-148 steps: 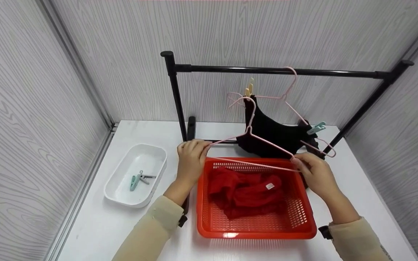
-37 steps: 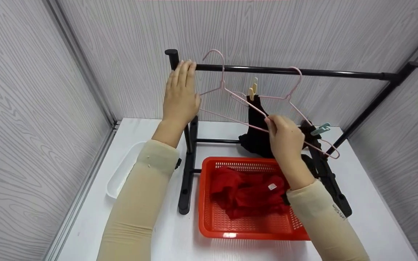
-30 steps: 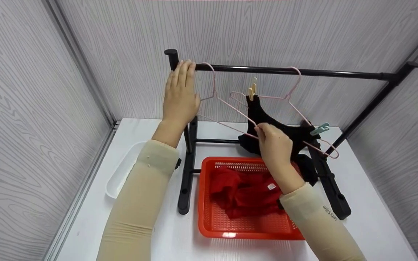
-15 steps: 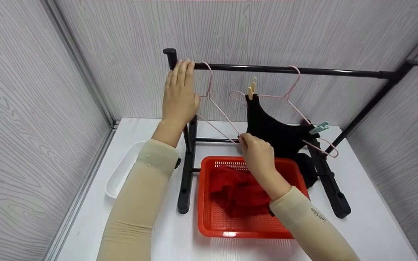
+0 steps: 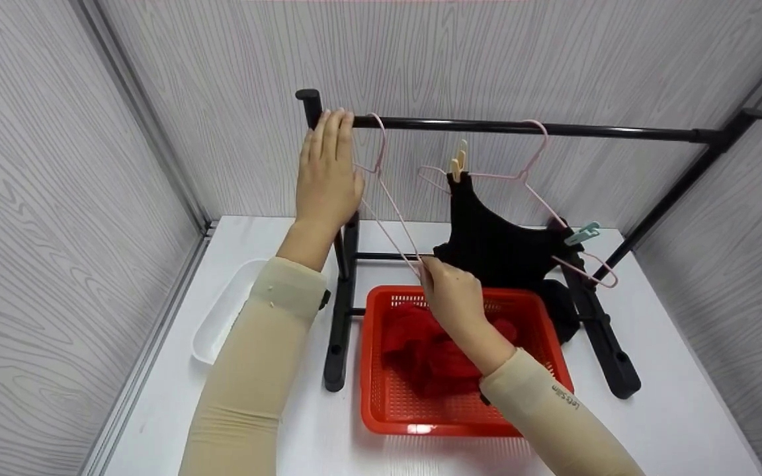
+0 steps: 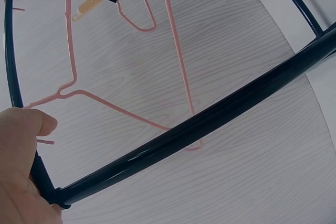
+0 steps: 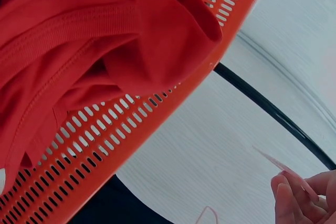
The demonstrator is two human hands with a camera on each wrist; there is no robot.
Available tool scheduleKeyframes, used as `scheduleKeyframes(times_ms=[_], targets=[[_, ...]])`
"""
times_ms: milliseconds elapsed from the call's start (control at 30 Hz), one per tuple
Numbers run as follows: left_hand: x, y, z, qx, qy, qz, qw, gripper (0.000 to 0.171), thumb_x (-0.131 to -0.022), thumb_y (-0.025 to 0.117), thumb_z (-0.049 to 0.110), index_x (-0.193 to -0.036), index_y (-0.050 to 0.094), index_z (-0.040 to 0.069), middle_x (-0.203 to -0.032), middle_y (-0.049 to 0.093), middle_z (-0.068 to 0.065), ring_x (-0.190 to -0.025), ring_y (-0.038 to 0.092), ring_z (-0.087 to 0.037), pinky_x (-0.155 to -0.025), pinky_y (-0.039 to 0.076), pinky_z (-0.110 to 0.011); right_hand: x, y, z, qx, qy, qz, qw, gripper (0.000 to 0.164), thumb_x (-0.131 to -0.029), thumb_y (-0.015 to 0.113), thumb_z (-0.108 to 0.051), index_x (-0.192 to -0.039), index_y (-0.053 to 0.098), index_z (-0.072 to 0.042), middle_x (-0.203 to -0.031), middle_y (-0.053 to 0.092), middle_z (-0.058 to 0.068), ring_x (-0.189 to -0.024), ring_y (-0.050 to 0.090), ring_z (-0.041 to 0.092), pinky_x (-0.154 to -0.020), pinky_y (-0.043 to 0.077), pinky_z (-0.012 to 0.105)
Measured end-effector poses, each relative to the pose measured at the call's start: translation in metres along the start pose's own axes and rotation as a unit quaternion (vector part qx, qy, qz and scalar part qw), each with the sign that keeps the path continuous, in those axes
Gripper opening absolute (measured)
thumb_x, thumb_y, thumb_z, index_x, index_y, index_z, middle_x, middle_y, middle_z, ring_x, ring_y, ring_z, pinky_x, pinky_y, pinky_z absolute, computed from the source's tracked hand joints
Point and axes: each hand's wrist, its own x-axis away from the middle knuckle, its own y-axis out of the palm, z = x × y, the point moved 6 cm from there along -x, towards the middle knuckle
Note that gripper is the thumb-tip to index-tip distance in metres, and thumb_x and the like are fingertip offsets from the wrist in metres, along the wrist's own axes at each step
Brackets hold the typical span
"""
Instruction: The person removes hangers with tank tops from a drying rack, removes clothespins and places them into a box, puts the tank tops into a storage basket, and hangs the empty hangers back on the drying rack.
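Note:
My left hand (image 5: 328, 178) lies with straight fingers against the upper left corner of the black clothes rack (image 5: 460, 124). In the left wrist view, its thumb extends beside the post. A bare pink clothes hanger (image 6: 70, 40) has its hook over the rack's bar, just right of that hand. With thumb and fingers, my right hand (image 5: 457, 294) pinches the hanger's lower right end, above the red basket (image 5: 372, 390). The hanger's left end is partly hidden behind my left hand in the head view. Crumpled red cloth (image 7: 105, 51) fills part of the basket.
A second pink hanger (image 5: 535, 153) hangs further right on the bar. It bears a black garment (image 5: 500, 248), fixed by a yellow clothespin (image 5: 458, 165) and a green clothespin (image 5: 583, 233). My left sleeve partly covers a white tray (image 5: 222, 317) on the white table.
The pink hanger, earlier held in both hands over the basket, has its hook on the bar now. My left hand went to the rack corner. My right hand swung the hanger's end down and left.

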Motion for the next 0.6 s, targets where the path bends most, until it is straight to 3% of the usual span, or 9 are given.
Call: scheduleKeyframes(times_ms=[300,600], targets=[[0.0011,0.0002,-0.0001,-0.004,-0.001,0.004,1.0,0.079,-0.099,0.057,0.024,-0.16,0.009,0.008,-0.166,0.013,-0.01,-0.154,0.003,-0.024,-0.123,0.0,-0.039,0.008,0.0005,-0.0019,-0.008,-0.011,0.004,1.0,0.015,-0.096,0.065,-0.02,-0.098,0.071,-0.006,-0.071,0.069,0.008,-0.057,0.066,0.03,-0.05,0.053,0.047],[0.0009,0.0017,-0.001,-0.006,-0.001,0.012,0.9999,0.077,-0.099,0.055,0.022,-0.16,0.01,0.007,-0.165,0.016,-0.011,-0.154,0.005,-0.025,-0.123,0.002,-0.04,0.0091,-0.0062,-0.0005,-0.014,-0.01,-0.008,1.0,0.018,-0.097,0.064,-0.02,-0.104,0.072,-0.006,-0.076,0.071,0.007,-0.06,0.067,0.029,-0.051,0.053,0.048]])
